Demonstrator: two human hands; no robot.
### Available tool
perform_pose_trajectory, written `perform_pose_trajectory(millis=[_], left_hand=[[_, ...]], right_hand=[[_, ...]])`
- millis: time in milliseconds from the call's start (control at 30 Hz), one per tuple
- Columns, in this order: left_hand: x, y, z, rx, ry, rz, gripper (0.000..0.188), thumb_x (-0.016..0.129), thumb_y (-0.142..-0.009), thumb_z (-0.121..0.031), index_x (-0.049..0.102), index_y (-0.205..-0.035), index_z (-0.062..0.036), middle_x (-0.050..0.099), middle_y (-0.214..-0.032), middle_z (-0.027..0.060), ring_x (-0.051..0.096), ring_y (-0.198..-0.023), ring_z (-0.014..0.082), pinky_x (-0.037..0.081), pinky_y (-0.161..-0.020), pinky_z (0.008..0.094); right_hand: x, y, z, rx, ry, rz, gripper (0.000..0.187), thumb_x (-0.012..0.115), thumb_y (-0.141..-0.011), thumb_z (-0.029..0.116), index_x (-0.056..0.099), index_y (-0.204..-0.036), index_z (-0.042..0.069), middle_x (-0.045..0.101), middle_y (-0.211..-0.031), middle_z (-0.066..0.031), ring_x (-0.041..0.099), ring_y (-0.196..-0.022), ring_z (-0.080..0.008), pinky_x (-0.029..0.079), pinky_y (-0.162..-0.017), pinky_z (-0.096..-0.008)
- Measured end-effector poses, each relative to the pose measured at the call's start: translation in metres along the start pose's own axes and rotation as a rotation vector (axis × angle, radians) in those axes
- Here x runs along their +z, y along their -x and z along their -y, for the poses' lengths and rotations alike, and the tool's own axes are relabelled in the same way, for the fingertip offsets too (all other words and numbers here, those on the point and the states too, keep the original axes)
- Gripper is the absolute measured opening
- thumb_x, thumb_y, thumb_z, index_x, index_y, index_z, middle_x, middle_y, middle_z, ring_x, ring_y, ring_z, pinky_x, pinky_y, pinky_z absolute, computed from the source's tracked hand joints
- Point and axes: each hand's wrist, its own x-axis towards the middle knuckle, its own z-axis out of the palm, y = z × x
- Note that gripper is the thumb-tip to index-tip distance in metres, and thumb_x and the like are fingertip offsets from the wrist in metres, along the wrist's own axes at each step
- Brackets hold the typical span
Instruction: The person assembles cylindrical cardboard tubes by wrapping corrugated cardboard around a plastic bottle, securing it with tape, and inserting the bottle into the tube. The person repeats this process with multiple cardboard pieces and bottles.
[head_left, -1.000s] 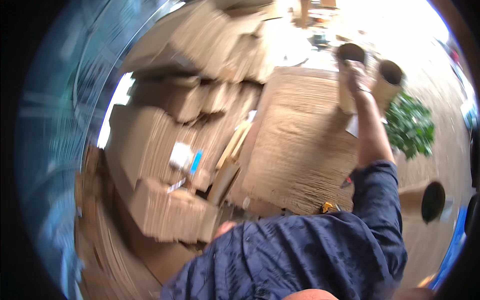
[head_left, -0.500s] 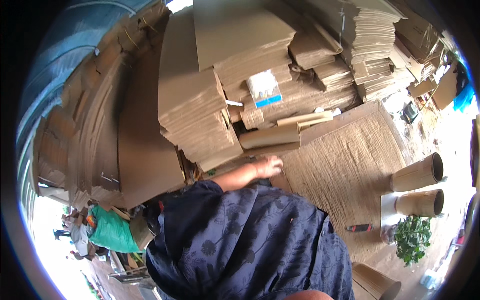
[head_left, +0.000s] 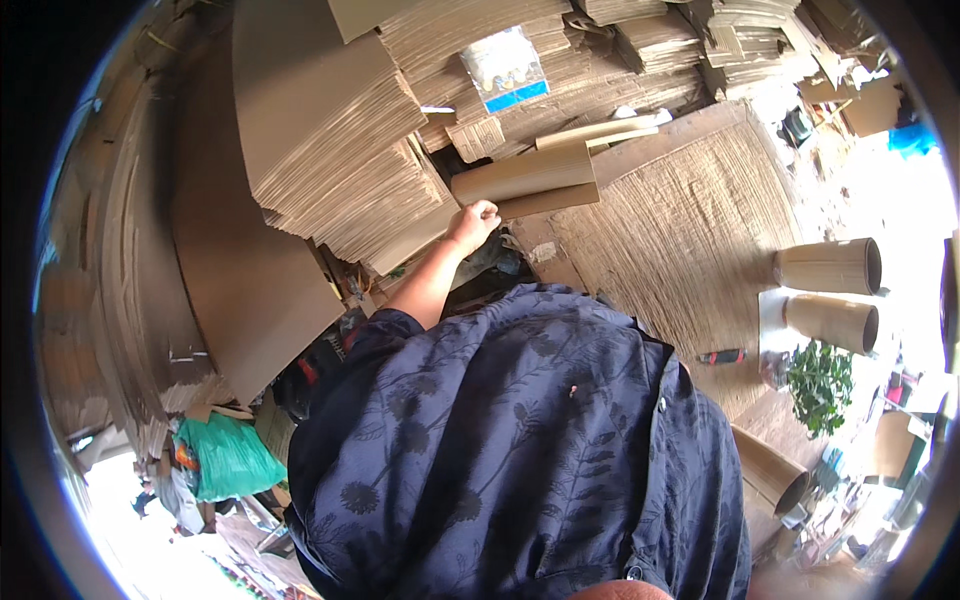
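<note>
My left hand reaches out to the near left corner of a curled cardboard sheet. Its fingers are closed at that sheet's edge and appear to pinch it. The sheet lies rolled over at the left end of a ribbed cardboard-covered work surface. Behind it rests a narrower folded cardboard strip. My right hand does not show; only a blurred skin-toned patch appears at the lower right rim.
Tall stacks of flat cardboard rise at the left and back. A clear packet with a blue band leans there. At the right are two cardboard tubes, a red-and-black tool and a leafy plant. A green bag lies lower left.
My left hand has moved from the work surface's near left edge leftward and away to the curled cardboard sheet. The whole view has shifted, with surroundings sitting higher in the picture.
</note>
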Motion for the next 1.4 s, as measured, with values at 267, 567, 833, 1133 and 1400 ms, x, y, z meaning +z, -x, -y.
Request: perform_pose_trajectory(millis=[267,567,833,1133,1400], left_hand=[[0.042,-0.017,-0.015,0.206,-0.739,0.088,0.057,0.071,-0.082,-0.028,0.051,-0.134,-0.018,0.051,-0.132,0.0103,0.045,-0.126,0.0309,0.039,-0.101,0.0506],[0.071,-0.045,-0.06,0.426,-0.482,0.085,0.03,0.047,-0.096,-0.026,0.067,-0.116,-0.0162,0.071,-0.105,0.0103,0.069,-0.098,0.0276,0.055,-0.082,0.0449],[0.077,0.041,-0.173,1.032,-0.265,0.279,0.037,0.053,-0.096,-0.024,0.062,-0.127,-0.0073,0.063,-0.126,0.0154,0.063,-0.113,0.0317,0.052,-0.095,0.0406],[0.097,-0.054,-0.141,0.59,-0.313,0.412,0.068,0.053,-0.095,-0.054,0.038,-0.149,-0.0138,0.039,-0.15,0.0231,0.037,-0.139,0.0382,0.029,-0.116,0.0459],[0.098,-0.122,-0.111,0.292,-0.298,0.483,0.085,0.063,-0.09,-0.045,0.017,-0.157,-0.0212,0.03,-0.154,0.0236,0.029,-0.143,0.0418,0.029,-0.117,0.0449]], right_hand=[[0.032,-0.015,-0.007,-0.063,0.216,0.083,0.039,0.058,-0.093,0.045,0.065,-0.113,0.013,0.07,-0.102,-0.02,0.066,-0.101,-0.0393,0.052,-0.082,-0.0458],[-0.054,-0.003,0.147,-0.166,-0.256,-0.01,0.034,0.067,-0.087,0.02,0.066,-0.118,0.004,0.073,-0.096,-0.0125,0.071,-0.091,-0.0232,0.055,-0.078,-0.0353],[-0.052,-0.048,0.242,0.162,-1.502,-0.084,0.045,0.07,-0.09,0.03,0.054,-0.118,-0.001,0.062,-0.111,-0.018,0.067,-0.091,-0.0331,0.059,-0.075,-0.0479],[-0.033,-0.014,0.203,0.211,-1.629,-0.07,0.029,0.064,-0.091,0.012,0.057,-0.115,-0.004,0.063,-0.107,-0.0199,0.066,-0.094,-0.0359,0.061,-0.076,-0.0523],[-0.004,0.005,0.164,0.35,-1.624,-0.046,0.025,0.061,-0.092,0.012,0.057,-0.113,-0.001,0.065,-0.105,-0.0178,0.066,-0.095,-0.034,0.06,-0.077,-0.05]])
